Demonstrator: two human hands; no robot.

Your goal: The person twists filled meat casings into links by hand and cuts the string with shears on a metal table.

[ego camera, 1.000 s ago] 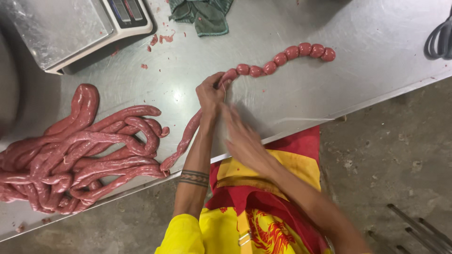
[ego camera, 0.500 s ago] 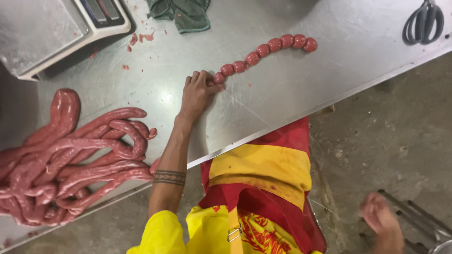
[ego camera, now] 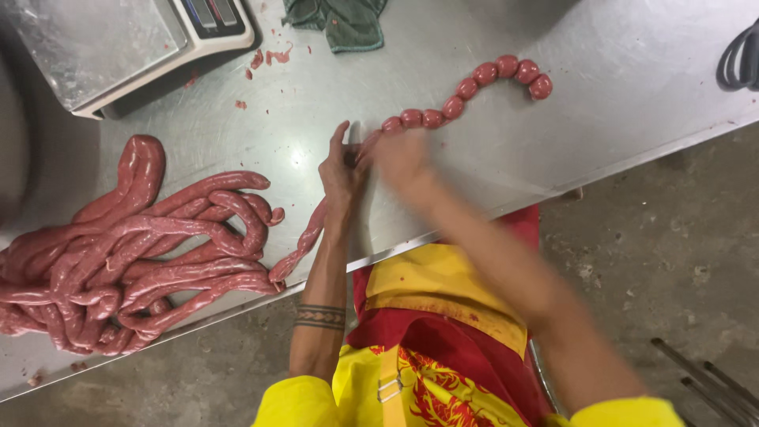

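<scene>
1. Head view, hands: the left hand [ego camera: 341, 170] pinches the sausage rope [ego camera: 312, 229] where the filled casing meets the chain of small round links [ego camera: 466, 91]; its fingers close on the casing. The right hand [ego camera: 403, 158] is blurred just beside it on the link side, touching the same spot; whether its fingers are clamped on the casing cannot be told

2. Head view, the goods: the finished links curve away from the right hand toward the far side of the steel table [ego camera: 617, 71]; the unlinked rope runs back from the left wrist, along the table's near edge, to a heaped coil of sausage [ego camera: 134, 261] well to the left

3. Head view, risks: the thin casing could likely burst under a hard pinch or twist, spilling meat like the scraps [ego camera: 265, 57] near the scale [ego camera: 126, 39]; the stretch lying at the table edge might slide off if tugged

4. Against the earlier frames: half a second ago the right hand hung down by the floor and only the left held the casing; it is now back at the pinch point. A green cloth [ego camera: 340, 20] stays beyond the hands
</scene>
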